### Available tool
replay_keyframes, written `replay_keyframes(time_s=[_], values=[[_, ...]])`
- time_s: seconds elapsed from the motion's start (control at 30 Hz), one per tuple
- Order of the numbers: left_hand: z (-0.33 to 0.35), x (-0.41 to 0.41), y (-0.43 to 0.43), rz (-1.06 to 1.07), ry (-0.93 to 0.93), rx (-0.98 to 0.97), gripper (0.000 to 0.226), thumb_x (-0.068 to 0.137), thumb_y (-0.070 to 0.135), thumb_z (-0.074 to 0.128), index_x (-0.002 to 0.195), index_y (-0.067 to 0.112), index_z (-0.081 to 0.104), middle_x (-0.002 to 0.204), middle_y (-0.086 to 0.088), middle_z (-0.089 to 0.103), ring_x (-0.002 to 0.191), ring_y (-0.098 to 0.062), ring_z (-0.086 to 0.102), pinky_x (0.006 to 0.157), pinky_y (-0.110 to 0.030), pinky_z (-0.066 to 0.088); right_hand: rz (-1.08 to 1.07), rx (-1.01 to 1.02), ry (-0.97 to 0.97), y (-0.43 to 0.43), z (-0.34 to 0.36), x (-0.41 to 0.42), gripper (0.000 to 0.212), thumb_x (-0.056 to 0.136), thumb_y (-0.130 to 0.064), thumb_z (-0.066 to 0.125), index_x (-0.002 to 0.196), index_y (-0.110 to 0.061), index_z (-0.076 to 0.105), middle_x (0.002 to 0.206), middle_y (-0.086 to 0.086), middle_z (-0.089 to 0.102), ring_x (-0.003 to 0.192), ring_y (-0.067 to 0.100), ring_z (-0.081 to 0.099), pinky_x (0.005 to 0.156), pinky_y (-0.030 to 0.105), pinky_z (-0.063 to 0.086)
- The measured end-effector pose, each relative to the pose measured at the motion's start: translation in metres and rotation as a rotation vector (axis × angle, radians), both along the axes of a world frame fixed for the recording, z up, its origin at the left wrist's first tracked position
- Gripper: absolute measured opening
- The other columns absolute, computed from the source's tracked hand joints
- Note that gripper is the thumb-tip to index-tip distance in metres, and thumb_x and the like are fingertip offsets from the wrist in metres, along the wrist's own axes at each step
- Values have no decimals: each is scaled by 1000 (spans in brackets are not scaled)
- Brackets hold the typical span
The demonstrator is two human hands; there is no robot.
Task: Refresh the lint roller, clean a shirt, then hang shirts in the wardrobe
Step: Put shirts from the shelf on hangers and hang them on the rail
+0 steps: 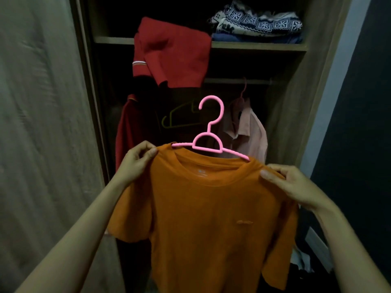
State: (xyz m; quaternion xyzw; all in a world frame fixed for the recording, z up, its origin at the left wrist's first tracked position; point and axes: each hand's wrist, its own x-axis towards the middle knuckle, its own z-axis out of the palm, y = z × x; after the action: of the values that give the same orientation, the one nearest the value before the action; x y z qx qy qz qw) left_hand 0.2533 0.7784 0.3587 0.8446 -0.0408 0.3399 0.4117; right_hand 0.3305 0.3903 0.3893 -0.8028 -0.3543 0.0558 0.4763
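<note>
An orange T-shirt (203, 218) hangs on a pink plastic hanger (209, 132), held up in front of the open wardrobe. My left hand (137, 163) pinches the shirt's left shoulder, and my right hand (296, 185) grips its right shoulder. The hanger's hook points up, below the wardrobe rail (239, 81) and apart from it. The hanger's arms are mostly hidden inside the shirt.
On the rail hang a pale pink shirt (247, 132), a red shirt (129, 127) and an empty dark hanger (182, 117). A red garment (171, 53) droops over the shelf edge (254, 46); folded patterned clothes (256, 22) lie beside it. A wardrobe door (42, 123) stands left.
</note>
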Motion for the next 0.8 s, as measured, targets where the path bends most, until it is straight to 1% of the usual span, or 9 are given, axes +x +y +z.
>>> replay_keyframes(time_s=[0.1,0.2,0.27,0.4,0.43,0.5,0.53,0.67,0.8], values=[[-6,7,-1,-18,-8,-26,16,98,24,48,92,15,60,88,3,60,81,-3,59,72,-10,46,48,16,102,-6,0,-4,35,86,-46,55,110,-22,65,101,-4,72,92,11,69,66,14,53],[-8,17,-6,1,-36,-24,14,97,26,50,91,24,62,90,13,62,85,-1,60,72,-8,45,-3,67,116,-5,0,-7,45,76,-57,60,108,-25,65,98,-8,73,91,10,69,65,16,54],[-8,24,-10,17,-32,-44,12,97,28,52,92,28,63,91,15,63,88,2,60,72,-8,45,-44,101,128,-6,0,-8,44,78,-55,65,106,-22,66,97,-4,73,89,13,70,69,22,56],[-12,37,-10,27,23,-53,16,95,34,52,104,27,64,105,12,63,97,4,58,83,-19,46,-91,109,115,-9,0,-14,71,54,-74,65,102,-21,67,95,-2,73,84,13,71,65,21,54],[-15,40,-8,47,32,-42,20,95,35,53,111,27,63,111,12,61,101,3,57,88,-23,46,-103,107,119,-7,-1,-16,66,59,-71,65,103,-21,67,94,-2,73,84,14,71,68,24,53],[-22,46,-2,145,9,2,31,94,35,55,124,26,57,123,8,56,112,-4,52,94,-26,43,-135,135,158,-2,-5,-20,40,80,-51,63,104,-20,66,90,-1,74,82,14,71,70,28,50],[-24,47,2,202,-24,22,35,94,33,56,129,25,54,126,5,54,115,-7,50,96,-27,42,-163,155,172,2,-7,-22,31,85,-42,57,104,-19,66,88,-1,74,80,13,71,69,28,49],[-23,51,16,352,-137,125,40,95,24,57,134,21,51,135,0,49,125,-12,46,104,-32,41,-310,184,192,35,-22,-40,21,92,-35,49,96,-21,64,85,3,72,77,15,68,63,25,44],[-15,53,24,565,-220,279,43,93,16,57,135,18,51,142,-4,44,134,-20,39,110,-41,36,-381,201,51,90,-55,-65,17,93,-33,51,83,-23,61,76,4,66,69,10,61,59,14,42]])
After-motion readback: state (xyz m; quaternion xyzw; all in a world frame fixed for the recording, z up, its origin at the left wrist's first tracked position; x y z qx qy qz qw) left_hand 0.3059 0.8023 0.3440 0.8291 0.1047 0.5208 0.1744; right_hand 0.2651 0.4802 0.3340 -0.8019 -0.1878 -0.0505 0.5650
